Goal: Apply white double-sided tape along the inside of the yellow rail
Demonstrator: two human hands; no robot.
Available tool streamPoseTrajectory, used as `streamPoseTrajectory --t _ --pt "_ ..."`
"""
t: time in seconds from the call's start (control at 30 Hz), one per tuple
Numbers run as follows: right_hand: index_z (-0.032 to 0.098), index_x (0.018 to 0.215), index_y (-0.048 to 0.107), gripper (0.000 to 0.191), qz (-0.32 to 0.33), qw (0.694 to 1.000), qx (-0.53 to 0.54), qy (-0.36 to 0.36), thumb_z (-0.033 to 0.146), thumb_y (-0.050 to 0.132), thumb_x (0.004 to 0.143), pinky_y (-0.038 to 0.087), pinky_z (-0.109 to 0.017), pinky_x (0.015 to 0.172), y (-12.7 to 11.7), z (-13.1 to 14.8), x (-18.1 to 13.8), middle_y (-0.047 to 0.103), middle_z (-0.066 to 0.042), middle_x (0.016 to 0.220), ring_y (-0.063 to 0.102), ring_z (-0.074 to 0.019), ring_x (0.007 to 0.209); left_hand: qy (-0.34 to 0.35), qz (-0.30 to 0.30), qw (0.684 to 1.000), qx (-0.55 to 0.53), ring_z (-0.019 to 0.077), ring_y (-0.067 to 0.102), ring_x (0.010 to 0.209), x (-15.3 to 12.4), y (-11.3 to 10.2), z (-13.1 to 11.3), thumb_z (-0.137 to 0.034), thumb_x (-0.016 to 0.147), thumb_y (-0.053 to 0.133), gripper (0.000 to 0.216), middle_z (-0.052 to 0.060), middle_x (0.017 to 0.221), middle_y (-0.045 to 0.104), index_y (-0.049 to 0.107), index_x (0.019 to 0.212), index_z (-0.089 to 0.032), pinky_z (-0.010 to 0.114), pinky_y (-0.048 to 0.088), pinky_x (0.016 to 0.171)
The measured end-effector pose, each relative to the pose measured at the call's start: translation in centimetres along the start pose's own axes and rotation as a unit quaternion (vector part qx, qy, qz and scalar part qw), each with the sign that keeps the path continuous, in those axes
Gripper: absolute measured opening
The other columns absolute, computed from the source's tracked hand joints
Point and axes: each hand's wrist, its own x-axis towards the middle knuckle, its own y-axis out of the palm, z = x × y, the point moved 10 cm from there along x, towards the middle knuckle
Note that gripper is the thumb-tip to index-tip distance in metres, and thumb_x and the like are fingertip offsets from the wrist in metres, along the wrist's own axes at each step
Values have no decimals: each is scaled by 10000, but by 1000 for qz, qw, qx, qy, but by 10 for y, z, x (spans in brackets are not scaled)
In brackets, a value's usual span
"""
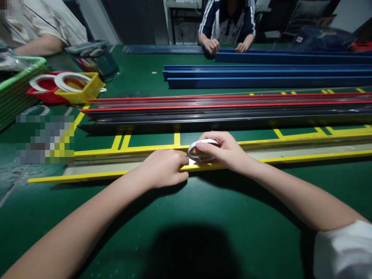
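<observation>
A long channel profile with yellow edges [87, 177] and a pale inner face lies across the table before me. My left hand [165, 168] is closed around its near edge, thumb on the outside and fingers curled inside. Just to the right, my right hand [228, 151] pinches a roll of white tape [191, 151] between thumb and fingers, standing on its side over the channel. A small white piece [192, 162] shows below the roll, close to my left fingertips; whether it joins the roll I cannot tell.
Beyond lie red-edged profiles [203, 107], a black profile [145, 127] and blue profiles [247, 82]. At left are a yellow bin [78, 97] and red bin [46, 96] with tape rolls, and a green basket [14, 93]. Two people sit around the table.
</observation>
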Motion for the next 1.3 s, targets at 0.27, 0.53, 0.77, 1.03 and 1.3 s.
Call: streamPoseTrajectory --t 0.27,0.53,0.77,1.03,1.3 --pt "122 821 691 278 -2 1000 0 -5 389 624 856 436 -210 654 0 3 0 661 -20 769 580 -122 724 14 -1 1000 24 205 656 787 0 3 0 -338 838 495 201 10 884 703 654 800 -222 283 359 564" --pt "120 818 692 290 -3 1000 -12 -3 397 618 861 442 -217 663 -1 3 0 665 -27 769 585 -130 731 22 -10 999 32 225 665 869 -2 4 -3 -340 844 484 228 18 927 701 672 837 -211 306 396 612" --pt "124 823 692 294 -9 1000 -17 -5 406 618 863 440 -213 653 -1 3 0 667 -24 764 577 -122 716 23 -13 999 40 223 665 872 -2 3 -3 -347 846 477 240 11 930 701 671 831 -206 304 393 610" --pt "119 800 685 303 8 998 -54 -14 398 596 878 421 -219 624 2 4 -1 644 -26 738 577 -128 699 27 -23 998 48 217 668 921 -3 3 -4 -347 855 471 252 -12 1037 702 685 896 -219 309 389 606" --pt "115 784 686 285 14 997 -73 -30 362 589 886 422 -216 635 3 8 -1 644 -23 738 570 -122 703 35 -16 999 35 202 669 929 -3 4 -5 -327 854 477 235 -22 1066 700 681 910 -226 300 401 615"
